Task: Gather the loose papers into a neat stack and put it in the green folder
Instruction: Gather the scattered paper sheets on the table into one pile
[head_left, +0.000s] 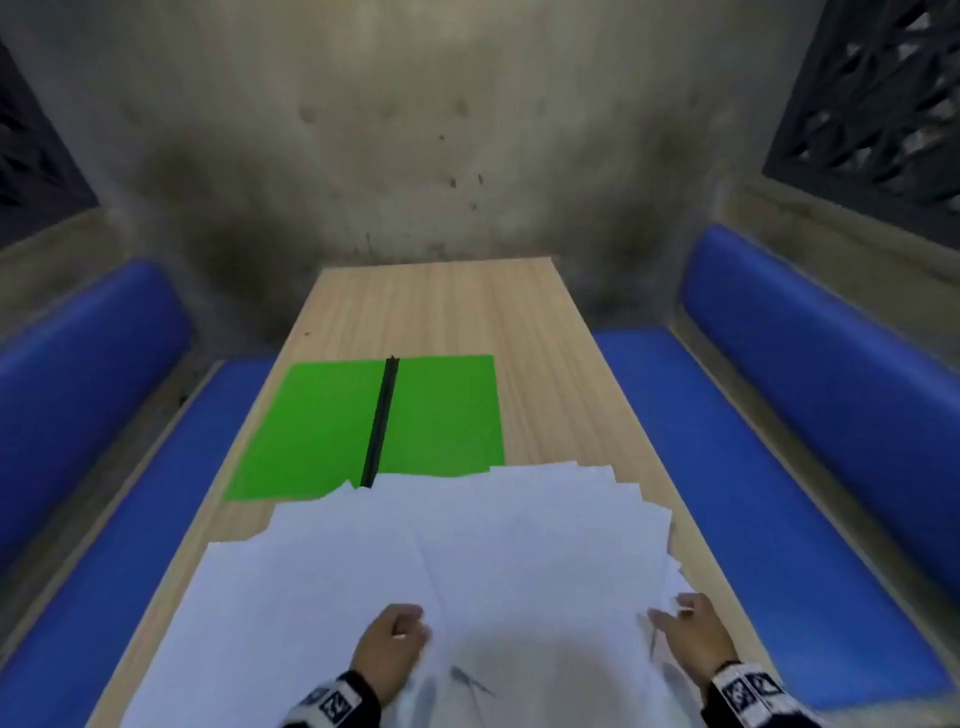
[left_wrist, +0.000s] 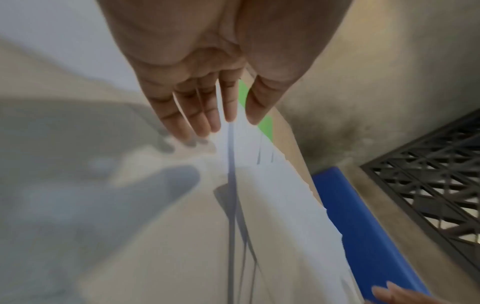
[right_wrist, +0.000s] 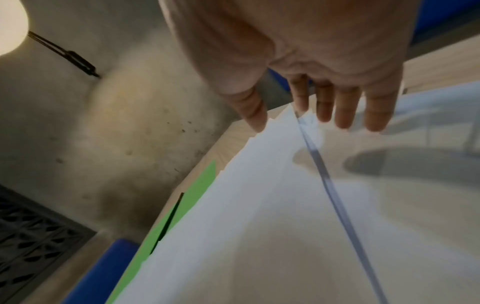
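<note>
— Our left hand and right hand rest flat-fingered on the papers, gripping nothing.
— They overlap the open green folder; sweeping carelessly, we could drag it or crease sheets.

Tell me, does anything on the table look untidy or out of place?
Yes. The white papers lie fanned out with uneven edges, not stacked, and their far edge overlaps the open green folder.

A pale wood-grain surface carries an open green folder with a dark spine, lying flat at its middle, and a spread of loose white papers whose far edges overlap the folder's near edge.
</note>
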